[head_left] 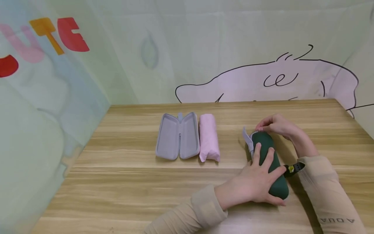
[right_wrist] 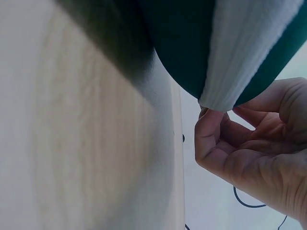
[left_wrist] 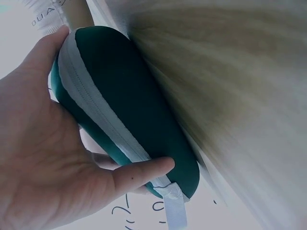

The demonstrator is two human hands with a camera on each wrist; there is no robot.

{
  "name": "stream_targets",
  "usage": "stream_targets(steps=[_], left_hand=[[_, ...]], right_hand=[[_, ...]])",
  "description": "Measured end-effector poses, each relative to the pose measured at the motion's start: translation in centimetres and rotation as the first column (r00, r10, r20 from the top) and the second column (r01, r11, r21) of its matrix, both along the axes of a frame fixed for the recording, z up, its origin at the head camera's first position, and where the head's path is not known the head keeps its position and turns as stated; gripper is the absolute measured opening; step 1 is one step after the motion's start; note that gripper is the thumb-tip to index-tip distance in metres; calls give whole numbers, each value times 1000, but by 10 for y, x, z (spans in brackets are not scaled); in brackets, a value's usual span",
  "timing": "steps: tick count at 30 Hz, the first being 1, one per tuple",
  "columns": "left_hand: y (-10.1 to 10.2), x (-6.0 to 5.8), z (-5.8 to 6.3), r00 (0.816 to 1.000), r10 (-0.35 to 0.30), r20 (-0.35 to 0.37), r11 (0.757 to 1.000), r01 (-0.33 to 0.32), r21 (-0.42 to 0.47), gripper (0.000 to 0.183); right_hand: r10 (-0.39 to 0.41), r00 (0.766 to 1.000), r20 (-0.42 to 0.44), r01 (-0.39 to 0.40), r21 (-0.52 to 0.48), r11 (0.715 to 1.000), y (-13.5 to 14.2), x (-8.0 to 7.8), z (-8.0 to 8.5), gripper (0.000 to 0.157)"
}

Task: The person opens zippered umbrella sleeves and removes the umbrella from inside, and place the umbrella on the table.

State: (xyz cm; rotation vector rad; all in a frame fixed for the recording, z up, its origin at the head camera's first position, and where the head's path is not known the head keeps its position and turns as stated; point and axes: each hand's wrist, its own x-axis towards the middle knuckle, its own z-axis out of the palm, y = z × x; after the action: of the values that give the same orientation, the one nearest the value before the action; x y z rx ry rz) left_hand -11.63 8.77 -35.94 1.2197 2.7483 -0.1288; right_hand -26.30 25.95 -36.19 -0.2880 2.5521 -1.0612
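A dark green zippered glasses case [head_left: 264,146] with a grey zip band [left_wrist: 103,108] lies tilted on the table at the right. My left hand [head_left: 257,182] grips its side, fingers spread over the top and thumb round the near end. A grey loop strap [head_left: 248,139] sticks out at the case's far left; the left wrist view shows this strap [left_wrist: 175,206] below a finger. At the far end my right hand [head_left: 279,126] pinches the end of the zip with thumb and forefinger. The right wrist view shows those fingers [right_wrist: 210,132] under the zip band; the pull itself is mostly hidden.
An opened grey case [head_left: 168,136] lies on the wooden table [head_left: 122,182], left of the green one. Right against it is a pink wrapped roll [head_left: 208,138]. A printed cloth backdrop [head_left: 204,39] rises behind the table. A black band [head_left: 294,169] is on the right wrist.
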Motion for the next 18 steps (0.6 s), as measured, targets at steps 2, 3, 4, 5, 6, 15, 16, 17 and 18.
stream_targets(steps=[2,3,4,5,6,15,16,17,18], left_hand=[[0,0,0,1000,2,-1,1000,-2,-1,83],[1,0,0,1000,1,-1,1000,-1,0,83],[0,0,0,1000,2,-1,1000,-2,0,83],[0,0,-1,1000,2,-2,1000,-2,0,83],[0,0,-1,1000,2,-4,1000,-2,0,83],[0,-1,-1,1000,2,4,1000,-2,0,83],[0,-1,-1,1000,3,8,1000,-3,-1,83],[0,-1,-1,1000,4,12,1000,-4,0,83],[0,-1,-1,1000,5,17,1000,-5,1,83]], right_hand=[[0,1000,-1,0,2,1000,0,0,0,23],[-1,1000,-2,1,2,1000,1,0,0,23],[-2,1000,-3,2,6,1000,1,-1,0,23],[-3,1000,-4,3,10,1000,1,-1,-1,23],[-4,1000,-5,4,15,1000,1,-1,-1,23],[-4,1000,-23,5,36,999,1,0,1,21],[-5,1000,-22,6,36,999,2,0,1,21],[-6,1000,-22,7,37,999,2,1,1,21],[-9,1000,-22,9,37,999,2,1,1,21]])
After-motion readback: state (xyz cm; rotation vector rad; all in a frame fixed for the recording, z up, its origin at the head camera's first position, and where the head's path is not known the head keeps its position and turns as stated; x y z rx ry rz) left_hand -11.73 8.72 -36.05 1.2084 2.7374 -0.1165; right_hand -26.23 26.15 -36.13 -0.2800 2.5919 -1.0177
